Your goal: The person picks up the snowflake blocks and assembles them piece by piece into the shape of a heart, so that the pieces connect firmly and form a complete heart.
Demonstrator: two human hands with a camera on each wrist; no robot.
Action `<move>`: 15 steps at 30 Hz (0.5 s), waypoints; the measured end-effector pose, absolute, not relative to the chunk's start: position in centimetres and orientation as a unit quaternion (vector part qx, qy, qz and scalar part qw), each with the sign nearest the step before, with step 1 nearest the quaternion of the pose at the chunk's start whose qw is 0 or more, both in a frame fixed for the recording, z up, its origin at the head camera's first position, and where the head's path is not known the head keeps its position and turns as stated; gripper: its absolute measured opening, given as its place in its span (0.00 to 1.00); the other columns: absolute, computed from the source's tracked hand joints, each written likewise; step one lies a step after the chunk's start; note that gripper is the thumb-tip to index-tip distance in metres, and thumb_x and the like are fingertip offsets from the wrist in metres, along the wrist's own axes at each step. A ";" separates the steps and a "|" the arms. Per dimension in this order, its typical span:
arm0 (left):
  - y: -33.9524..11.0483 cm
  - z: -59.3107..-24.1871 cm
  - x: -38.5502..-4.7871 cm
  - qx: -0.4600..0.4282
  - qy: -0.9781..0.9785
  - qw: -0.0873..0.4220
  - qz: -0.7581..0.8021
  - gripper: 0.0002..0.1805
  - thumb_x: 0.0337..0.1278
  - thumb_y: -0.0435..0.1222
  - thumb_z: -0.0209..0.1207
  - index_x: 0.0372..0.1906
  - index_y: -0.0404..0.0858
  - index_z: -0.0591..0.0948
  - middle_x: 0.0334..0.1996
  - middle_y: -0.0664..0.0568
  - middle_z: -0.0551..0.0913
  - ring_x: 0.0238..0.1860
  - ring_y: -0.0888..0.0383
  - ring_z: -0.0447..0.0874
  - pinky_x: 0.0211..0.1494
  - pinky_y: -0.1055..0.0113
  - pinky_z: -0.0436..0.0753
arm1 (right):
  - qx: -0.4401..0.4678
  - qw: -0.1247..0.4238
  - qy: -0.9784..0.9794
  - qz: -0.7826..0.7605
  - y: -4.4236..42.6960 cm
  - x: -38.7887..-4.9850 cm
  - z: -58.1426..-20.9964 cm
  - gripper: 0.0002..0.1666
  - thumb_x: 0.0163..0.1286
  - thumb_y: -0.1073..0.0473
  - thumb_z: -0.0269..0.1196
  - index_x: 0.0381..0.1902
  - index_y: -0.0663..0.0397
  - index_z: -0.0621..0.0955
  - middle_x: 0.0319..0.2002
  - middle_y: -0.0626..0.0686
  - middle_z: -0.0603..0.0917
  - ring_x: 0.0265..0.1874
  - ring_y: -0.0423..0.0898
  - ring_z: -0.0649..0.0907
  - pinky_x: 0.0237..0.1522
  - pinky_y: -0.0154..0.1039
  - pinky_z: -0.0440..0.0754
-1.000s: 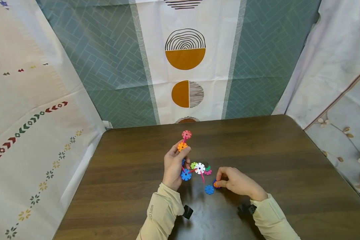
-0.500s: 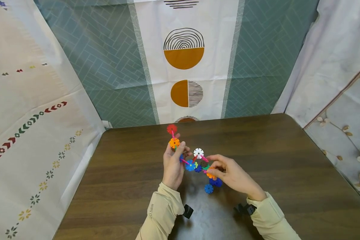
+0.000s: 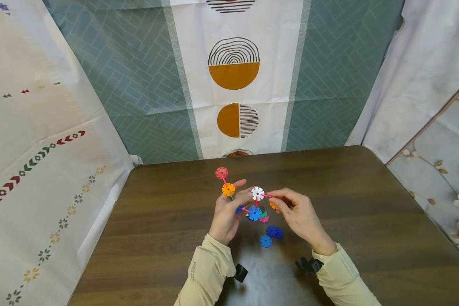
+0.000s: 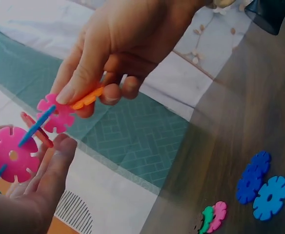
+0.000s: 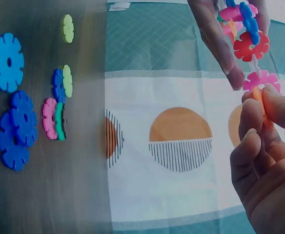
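Behind the brown tabletop's (image 3: 168, 212) far edge hangs a green-and-white cloth (image 3: 145, 85) with ochre, black-lined circles. A chevron-patterned cloth (image 3: 61, 191) runs along the left edge, a flowered cloth (image 3: 424, 102) along the right. A white tab (image 3: 136, 159) shows at the far-left corner.

The right hand (image 3: 304, 219) has risen from the bench (image 3: 168, 238), its fingers bringing a notched orange disc (image 4: 88, 97) up against the pink disc (image 4: 57, 116) ending the linked chain (image 3: 254, 213). The chain's white disc (image 3: 257, 194) sits higher, the left hand (image 3: 226, 216) has edged rightward, and two dark-blue discs (image 3: 274, 232) now lie uncovered.
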State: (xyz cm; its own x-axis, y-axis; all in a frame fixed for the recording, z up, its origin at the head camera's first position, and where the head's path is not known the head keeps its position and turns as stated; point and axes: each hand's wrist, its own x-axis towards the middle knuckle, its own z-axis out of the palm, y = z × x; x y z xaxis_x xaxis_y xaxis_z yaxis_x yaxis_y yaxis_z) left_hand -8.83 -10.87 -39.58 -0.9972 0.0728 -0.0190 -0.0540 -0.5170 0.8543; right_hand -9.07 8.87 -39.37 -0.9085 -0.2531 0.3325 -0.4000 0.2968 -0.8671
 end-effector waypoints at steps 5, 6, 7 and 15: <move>-10.6 -39.9 -9.0 -0.037 0.501 0.012 0.864 0.24 0.53 0.28 0.67 0.56 0.32 0.76 0.38 0.46 0.87 0.36 0.53 0.87 0.45 0.61 0.84 | 0.224 0.082 -0.802 0.548 9.3 -9.9 -40.6 0.16 0.67 0.59 0.63 0.53 0.41 0.84 0.36 0.43 0.82 0.27 0.46 0.79 0.24 0.34 0.76; -10.6 -39.9 -9.0 -0.042 0.502 0.004 0.864 0.23 0.52 0.28 0.67 0.55 0.31 0.77 0.37 0.47 0.87 0.36 0.53 0.87 0.46 0.60 0.84 | 0.219 0.081 -0.802 0.549 9.4 -9.9 -40.6 0.18 0.67 0.59 0.64 0.54 0.41 0.83 0.36 0.44 0.83 0.28 0.46 0.79 0.25 0.33 0.77; -10.7 -39.9 -9.1 -0.045 0.500 -0.002 0.865 0.23 0.52 0.28 0.68 0.54 0.30 0.77 0.36 0.47 0.87 0.36 0.53 0.87 0.47 0.58 0.84 | 0.211 0.079 -0.802 0.554 9.4 -10.0 -40.6 0.19 0.68 0.59 0.64 0.56 0.41 0.82 0.37 0.44 0.83 0.29 0.46 0.80 0.26 0.33 0.78; -11.0 -39.8 -9.2 -0.055 0.486 -0.033 0.871 0.21 0.51 0.28 0.68 0.51 0.27 0.78 0.34 0.46 0.86 0.34 0.52 0.88 0.52 0.51 0.82 | 0.193 0.060 -0.767 0.609 9.5 -10.3 -40.5 0.18 0.69 0.60 0.62 0.56 0.49 0.80 0.38 0.51 0.85 0.32 0.47 0.83 0.36 0.36 0.83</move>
